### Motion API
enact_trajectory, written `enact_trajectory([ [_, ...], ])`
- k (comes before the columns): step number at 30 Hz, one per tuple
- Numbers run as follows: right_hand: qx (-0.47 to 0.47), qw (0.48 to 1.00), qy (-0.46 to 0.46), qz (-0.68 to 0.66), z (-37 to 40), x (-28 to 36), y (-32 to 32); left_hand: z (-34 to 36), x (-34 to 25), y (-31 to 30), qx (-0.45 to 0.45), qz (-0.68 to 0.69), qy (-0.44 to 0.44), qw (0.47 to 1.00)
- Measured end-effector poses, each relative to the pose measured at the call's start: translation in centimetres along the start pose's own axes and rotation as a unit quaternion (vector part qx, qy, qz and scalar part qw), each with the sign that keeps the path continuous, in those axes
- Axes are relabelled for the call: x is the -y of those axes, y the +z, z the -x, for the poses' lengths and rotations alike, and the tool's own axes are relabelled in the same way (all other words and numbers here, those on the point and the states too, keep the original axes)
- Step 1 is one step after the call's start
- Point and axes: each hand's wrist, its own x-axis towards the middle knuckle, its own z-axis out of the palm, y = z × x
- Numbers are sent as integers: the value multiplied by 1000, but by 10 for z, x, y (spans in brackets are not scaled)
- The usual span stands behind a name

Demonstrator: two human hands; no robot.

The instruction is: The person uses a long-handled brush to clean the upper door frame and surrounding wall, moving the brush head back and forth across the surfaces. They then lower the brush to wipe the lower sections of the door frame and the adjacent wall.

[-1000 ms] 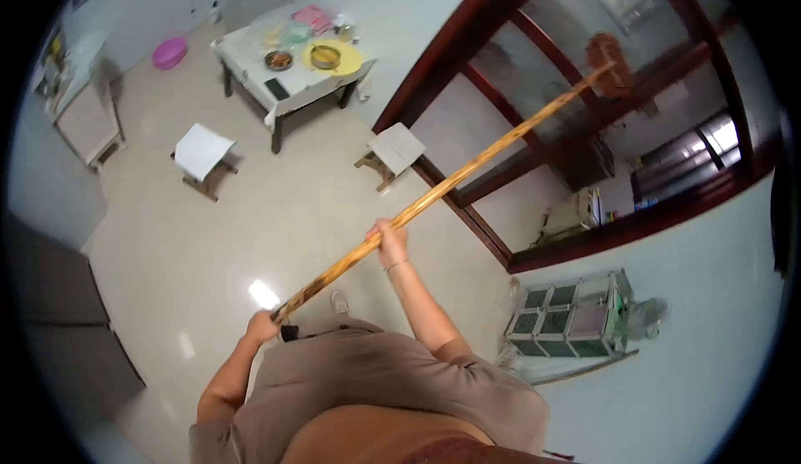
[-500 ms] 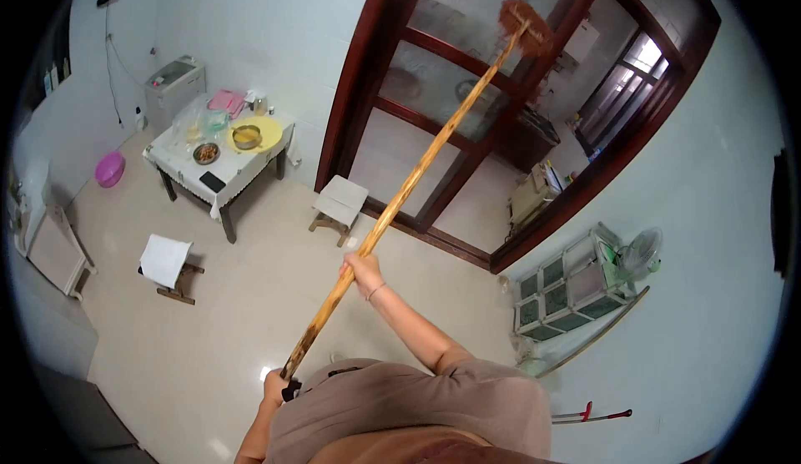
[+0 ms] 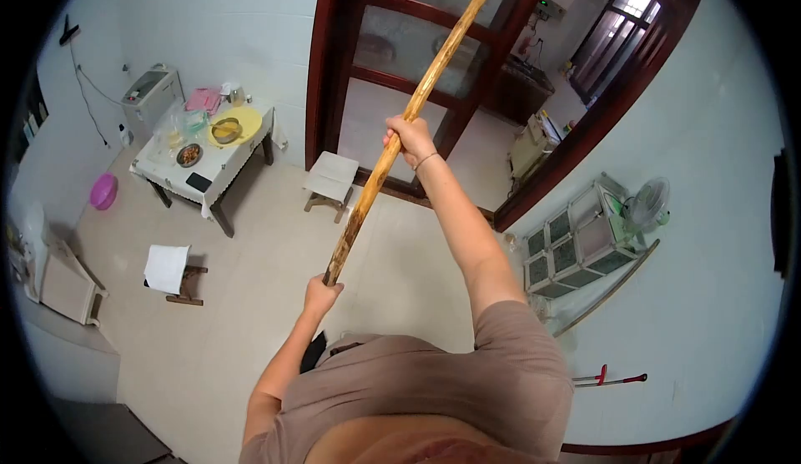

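Observation:
A long-handled broom point(image 3: 450, 47) with a knotty yellow wooden pole slants up in front of me toward the glass door. Its brush end lies beyond the top edge of the view. Wrapped round the middle of the pole is my right hand point(image 3: 410, 139), with a thin bracelet at the wrist and the arm stretched out. My left hand point(image 3: 320, 295) is closed round the dark lower end of the same pole. Behind the pole stands the red-brown framed sliding door point(image 3: 405, 12).
At the left, a table point(image 3: 167, 174) bears a yellow mat, bowls and a phone. Two low stools, one white-topped stool point(image 3: 331, 176) by the door and another stool point(image 3: 169, 268), stand on the floor. A rack point(image 3: 584, 234) and a fan point(image 3: 648, 204) line the right wall.
Both hands have moved up and forward with the broom, my arms reaching farther out. The brown brush head has passed out of view at the top.

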Motion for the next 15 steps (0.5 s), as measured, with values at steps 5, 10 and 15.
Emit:
enact_trajectory([
  [5,14,999,14,-43,32,-33,4,37,27,-7,12,0,-16,1000],
  [10,23,997,41,-53,79,-100,19,88,90,-25,31,-15,-70,997],
  [15,31,993,89,-69,144,-161,41,158,126,-56,47,-56,-143,987],
])
